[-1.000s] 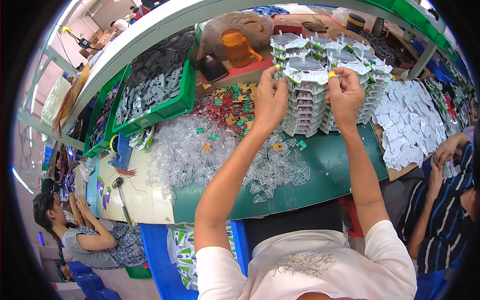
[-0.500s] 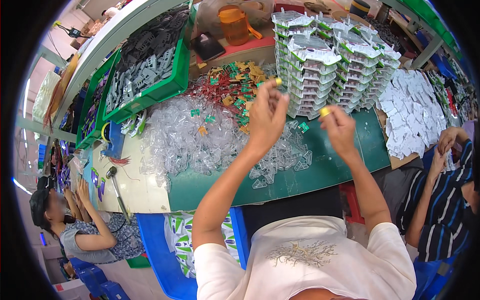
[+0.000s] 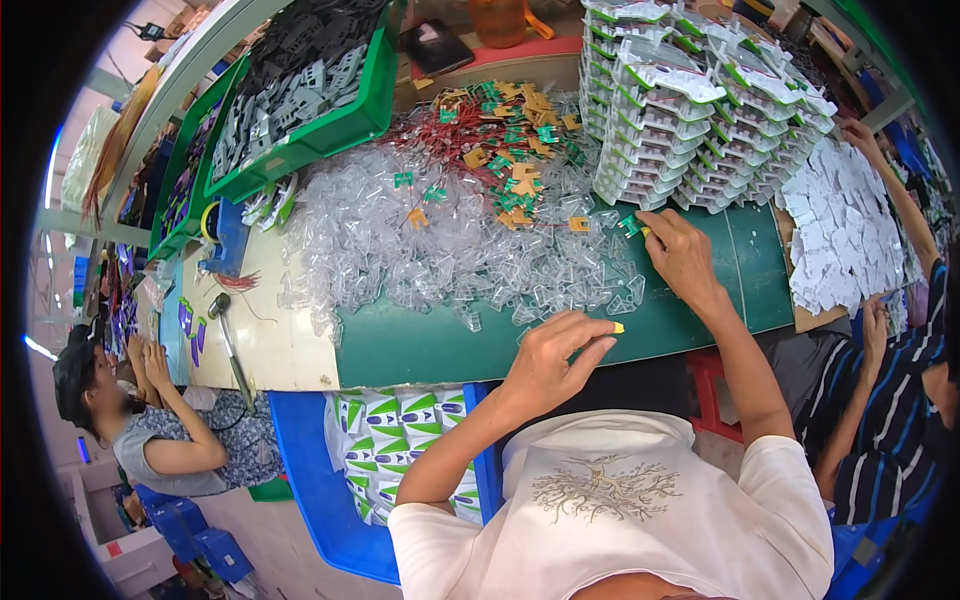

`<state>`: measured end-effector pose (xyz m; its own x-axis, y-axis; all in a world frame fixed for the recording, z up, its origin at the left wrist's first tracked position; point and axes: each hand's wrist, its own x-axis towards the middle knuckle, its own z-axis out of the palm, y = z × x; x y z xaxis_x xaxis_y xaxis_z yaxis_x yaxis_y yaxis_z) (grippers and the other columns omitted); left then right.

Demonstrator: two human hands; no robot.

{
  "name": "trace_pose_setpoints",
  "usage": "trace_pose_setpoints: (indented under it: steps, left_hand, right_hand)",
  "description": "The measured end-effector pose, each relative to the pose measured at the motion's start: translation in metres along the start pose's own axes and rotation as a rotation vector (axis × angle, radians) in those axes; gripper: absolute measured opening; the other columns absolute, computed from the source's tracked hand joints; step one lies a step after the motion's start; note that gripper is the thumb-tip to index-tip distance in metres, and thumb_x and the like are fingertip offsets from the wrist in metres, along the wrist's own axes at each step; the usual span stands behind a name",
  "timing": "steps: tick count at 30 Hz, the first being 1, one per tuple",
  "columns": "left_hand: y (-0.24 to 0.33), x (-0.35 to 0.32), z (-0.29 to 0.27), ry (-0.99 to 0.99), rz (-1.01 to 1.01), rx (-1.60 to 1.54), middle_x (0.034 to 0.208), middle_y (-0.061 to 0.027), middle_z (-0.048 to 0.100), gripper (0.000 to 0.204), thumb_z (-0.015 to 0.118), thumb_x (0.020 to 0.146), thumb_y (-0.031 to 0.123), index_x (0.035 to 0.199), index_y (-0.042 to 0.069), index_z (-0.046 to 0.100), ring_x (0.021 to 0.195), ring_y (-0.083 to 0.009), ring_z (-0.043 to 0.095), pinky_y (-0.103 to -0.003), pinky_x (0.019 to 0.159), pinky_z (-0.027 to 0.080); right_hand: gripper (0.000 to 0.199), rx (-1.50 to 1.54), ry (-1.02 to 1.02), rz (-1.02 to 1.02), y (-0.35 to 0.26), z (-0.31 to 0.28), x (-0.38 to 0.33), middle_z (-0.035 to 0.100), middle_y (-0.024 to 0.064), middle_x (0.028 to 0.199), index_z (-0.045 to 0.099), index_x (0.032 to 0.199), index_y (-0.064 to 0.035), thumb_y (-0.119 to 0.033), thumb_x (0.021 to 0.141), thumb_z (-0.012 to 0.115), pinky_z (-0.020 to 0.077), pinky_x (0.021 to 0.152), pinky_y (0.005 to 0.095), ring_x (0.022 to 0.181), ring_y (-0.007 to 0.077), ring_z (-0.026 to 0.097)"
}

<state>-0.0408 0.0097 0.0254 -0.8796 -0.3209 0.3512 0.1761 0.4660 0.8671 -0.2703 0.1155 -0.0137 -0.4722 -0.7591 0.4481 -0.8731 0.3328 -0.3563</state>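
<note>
In the head view, the left hand [image 3: 553, 362] hangs over the near edge of the green mat [image 3: 440, 345], its thumb and forefinger pinched together on a small yellow piece [image 3: 619, 327] that pokes out just past the fingertips. Ahead of those fingers the mat lies bare up to the ragged front of the heap of clear plastic shells [image 3: 440, 240]; a few stray shells sit just beyond the fingertips.

The right hand [image 3: 683, 258] rests farther out on the mat, fingers curled together around a small green piece [image 3: 630, 225] at their tips. Directly beyond these fingers rise the stacked white blister trays [image 3: 700, 110], their lowest rim just beside the fingertips. To the left of the fingers is the edge of the shell heap, and farther beyond it a pile of green and orange tagged parts [image 3: 505, 140]. To the right of the fingers the mat is open as far as its right edge, where a spread of white packets [image 3: 845, 235] begins. A co-worker's arm [image 3: 900, 200] reaches along that far side.
</note>
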Motion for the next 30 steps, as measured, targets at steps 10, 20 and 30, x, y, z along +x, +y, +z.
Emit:
trace_pose_setpoints:
  steps: [10,20,30]
  left_hand:
    - [0.087,0.017,-0.038,0.019,0.279,-0.531,0.081,-0.0106,0.068,0.028,0.077,0.081,0.013,0.101,-0.003,0.067,0.067,-0.0215,0.061,-0.033,0.061,0.048]
    - [0.13,0.017,-0.078,0.225,0.731,-0.575,0.094,-0.0137,0.07,0.031,0.075,0.084,0.03,0.095,0.002,0.072,0.083,-0.0241,0.067,-0.029,0.069,0.054]
    - [0.136,-0.01,-0.077,0.353,0.621,-0.763,0.092,-0.0095,0.071,0.01,0.075,0.083,0.015,0.091,0.01,0.073,0.081,-0.0242,0.067,-0.031,0.068,0.049]
  right_hand:
    - [0.022,0.247,-0.079,-0.201,-0.065,0.033,0.036,0.067,0.01,0.094,0.069,0.102,-0.0049,-0.004,0.08,0.067,0.0528,0.065,0.038,0.075,0.0291,0.066]
    - [0.021,0.097,-0.234,-0.252,-0.087,0.054,0.062,0.064,0.0123,0.086,0.071,0.096,-0.0047,-0.003,0.078,0.06,0.0514,0.064,0.0435,0.074,0.0352,0.064]
    - [0.014,0.901,-0.484,0.267,-0.109,-0.006,0.038,0.065,-0.0009,0.081,0.07,0.094,0.0011,-0.008,0.087,0.06,0.0442,0.058,0.0221,0.064,0.0039,0.054]
